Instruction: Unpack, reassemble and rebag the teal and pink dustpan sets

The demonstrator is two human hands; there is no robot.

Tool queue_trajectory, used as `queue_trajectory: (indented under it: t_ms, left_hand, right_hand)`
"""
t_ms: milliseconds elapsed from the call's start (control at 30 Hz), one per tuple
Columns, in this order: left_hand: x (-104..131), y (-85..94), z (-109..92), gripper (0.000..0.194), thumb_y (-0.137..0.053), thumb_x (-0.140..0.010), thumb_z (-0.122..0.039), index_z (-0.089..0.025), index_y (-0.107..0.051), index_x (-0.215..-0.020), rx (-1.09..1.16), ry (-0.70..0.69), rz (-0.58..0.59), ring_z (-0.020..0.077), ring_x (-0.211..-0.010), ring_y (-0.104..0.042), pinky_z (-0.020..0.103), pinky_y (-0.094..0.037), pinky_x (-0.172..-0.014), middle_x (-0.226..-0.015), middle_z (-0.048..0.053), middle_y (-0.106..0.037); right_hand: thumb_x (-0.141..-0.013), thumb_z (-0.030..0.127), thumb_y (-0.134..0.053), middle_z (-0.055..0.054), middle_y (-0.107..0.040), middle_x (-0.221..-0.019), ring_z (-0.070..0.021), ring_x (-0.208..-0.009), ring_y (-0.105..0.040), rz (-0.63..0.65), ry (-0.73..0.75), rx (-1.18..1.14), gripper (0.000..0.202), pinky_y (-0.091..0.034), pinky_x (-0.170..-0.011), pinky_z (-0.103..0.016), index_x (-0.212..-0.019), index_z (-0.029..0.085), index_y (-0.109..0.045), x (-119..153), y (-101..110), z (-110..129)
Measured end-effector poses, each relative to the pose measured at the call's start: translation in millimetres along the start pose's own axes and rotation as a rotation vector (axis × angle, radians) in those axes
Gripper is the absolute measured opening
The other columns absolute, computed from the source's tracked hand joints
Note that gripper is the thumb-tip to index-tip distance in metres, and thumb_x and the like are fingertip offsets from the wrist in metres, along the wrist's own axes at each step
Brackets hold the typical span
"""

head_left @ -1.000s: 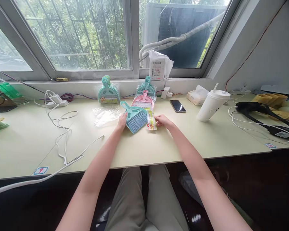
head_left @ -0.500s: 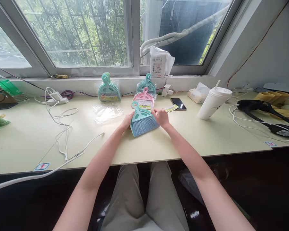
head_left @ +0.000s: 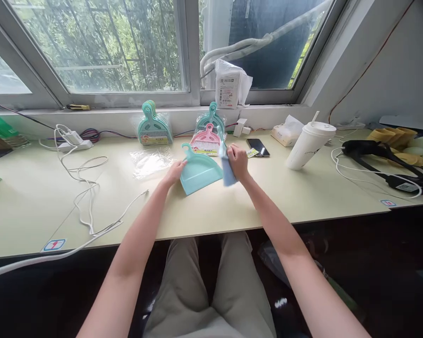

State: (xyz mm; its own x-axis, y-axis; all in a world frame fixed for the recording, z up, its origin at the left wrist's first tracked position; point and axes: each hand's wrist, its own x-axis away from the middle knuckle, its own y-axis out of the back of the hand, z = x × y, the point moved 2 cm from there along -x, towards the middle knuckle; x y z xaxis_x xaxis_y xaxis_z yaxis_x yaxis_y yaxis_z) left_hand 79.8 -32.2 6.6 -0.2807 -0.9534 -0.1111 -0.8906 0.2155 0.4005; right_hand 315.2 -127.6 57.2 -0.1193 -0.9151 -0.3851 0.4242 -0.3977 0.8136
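A mint-green dustpan (head_left: 200,172) is tilted over the desk, its left edge gripped by my left hand (head_left: 175,172). My right hand (head_left: 237,160) is closed round a small brush (head_left: 228,171) with blue-grey bristles, just right of the dustpan and apart from it. The brush is slightly blurred. Behind them lies a pink dustpan set (head_left: 207,139) with a label, and a green set (head_left: 211,117) in clear wrap leans at the wall. A stack of green sets (head_left: 154,126) stands further left.
Clear plastic wrap (head_left: 151,162) lies left of my left hand. A phone (head_left: 258,147), a tissue pack (head_left: 286,131) and a white lidded cup (head_left: 308,146) stand right. White cables (head_left: 90,206) cross the left desk; a black strap device (head_left: 384,162) lies far right.
The brush has come off the dustpan and moved right in my right hand, turned on its side. The dustpan's inner face now shows, still in my left hand. The view has shifted slightly.
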Motion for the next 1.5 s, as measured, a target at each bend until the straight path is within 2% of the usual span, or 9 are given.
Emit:
queue_trajectory:
  t_ms: [100,200,400,600,833,1100,1300,1400,1500]
  left_hand:
    - [-3,24.7,5,0.034,-0.055,-0.084,-0.042,-0.02,-0.058,-0.059,-0.367,-0.038,-0.074,0.0215,-0.071,-0.057,0.03,-0.041,-0.068,-0.06,0.003,-0.057]
    - [-1,32.3,5,0.03,-0.056,-0.083,-0.037,-0.021,-0.057,-0.057,-0.538,-0.089,-0.114,0.023,-0.075,-0.057,0.03,-0.04,-0.069,-0.064,0.004,-0.058]
    - [4,26.3,3,0.015,-0.052,-0.085,-0.026,-0.023,-0.067,-0.084,-0.565,-0.185,-0.19,0.0232,-0.086,-0.059,0.034,-0.045,-0.082,-0.093,0.007,-0.063]
    - [5,29.9,-3,0.036,-0.039,-0.078,-0.003,-0.019,-0.066,-0.096,-0.443,-0.341,-0.212,0.0191,-0.087,-0.061,0.036,-0.047,-0.089,-0.106,0.009,-0.058]
    - [3,31.8,2,0.037,-0.04,-0.076,-0.003,-0.02,-0.067,-0.094,-0.406,-0.343,-0.231,0.0224,-0.102,-0.058,0.038,-0.048,-0.091,-0.108,0.009,-0.056]
    - [4,31.0,4,0.036,-0.042,-0.069,-0.001,-0.02,-0.067,-0.086,-0.428,-0.319,-0.203,0.0237,-0.103,-0.057,0.036,-0.05,-0.085,-0.107,0.009,-0.055]
    - [11,30.5,-3,0.027,-0.042,-0.079,-0.01,-0.021,-0.066,-0.084,-0.534,-0.269,-0.217,0.0242,-0.097,-0.06,0.036,-0.047,-0.082,-0.106,0.01,-0.06]
    - [14,31.7,-4,0.014,-0.051,-0.083,-0.028,-0.023,-0.065,-0.082,-0.685,-0.18,-0.202,0.0249,-0.087,-0.061,0.034,-0.045,-0.074,-0.088,0.008,-0.065]
    - [16,30.2,-4,0.019,-0.055,-0.081,-0.037,-0.023,-0.062,-0.071,-0.808,-0.121,-0.112,0.0258,-0.081,-0.062,0.032,-0.041,-0.069,-0.074,0.008,-0.065]
  right_hand:
    - [-0.099,0.037,-0.029,-0.013,-0.065,-0.102,-0.0242,-0.095,-0.06,-0.05,-0.024,0.188,0.048,-0.037,-0.078,-0.028,-0.092,0.014,-0.071,-3,8,-24]
    - [-0.095,0.033,-0.038,-0.017,-0.068,-0.101,-0.0272,-0.097,-0.063,0.033,-0.092,0.355,0.04,-0.041,-0.081,-0.032,-0.092,0.014,-0.074,-7,-1,-51]
    - [-0.094,0.033,-0.044,-0.021,-0.07,-0.104,-0.0325,-0.103,-0.063,0.076,-0.195,0.398,0.035,-0.045,-0.087,-0.039,-0.097,0.014,-0.073,-10,-12,-70]
    - [-0.094,0.032,-0.044,-0.021,-0.07,-0.1,-0.0328,-0.097,-0.066,0.028,-0.23,0.389,0.034,-0.047,-0.082,-0.04,-0.1,0.014,-0.072,-10,-9,-59]
    - [-0.086,0.042,-0.056,-0.019,-0.07,-0.102,-0.0308,-0.099,-0.065,0.165,-0.266,0.493,0.034,-0.047,-0.079,-0.036,-0.096,0.013,-0.071,-9,-5,-58]
    - [-0.074,0.042,-0.064,-0.007,-0.072,-0.102,-0.0245,-0.098,-0.065,0.272,-0.277,0.34,0.025,-0.045,-0.079,-0.032,-0.087,0.022,-0.072,-6,-5,-54]
    - [-0.071,0.04,-0.065,-0.009,-0.072,-0.098,-0.0253,-0.093,-0.066,0.246,-0.306,0.349,0.022,-0.044,-0.073,-0.031,-0.078,0.02,-0.071,-6,-10,-52]
    - [-0.072,0.04,-0.063,-0.009,-0.072,-0.098,-0.0244,-0.092,-0.066,0.19,-0.322,0.304,0.022,-0.043,-0.073,-0.03,-0.079,0.02,-0.07,-8,-10,-52]
    - [-0.075,0.038,-0.061,-0.006,-0.071,-0.101,-0.0224,-0.095,-0.065,0.105,-0.304,0.211,0.021,-0.042,-0.074,-0.028,-0.086,0.022,-0.069,-10,-8,-46]
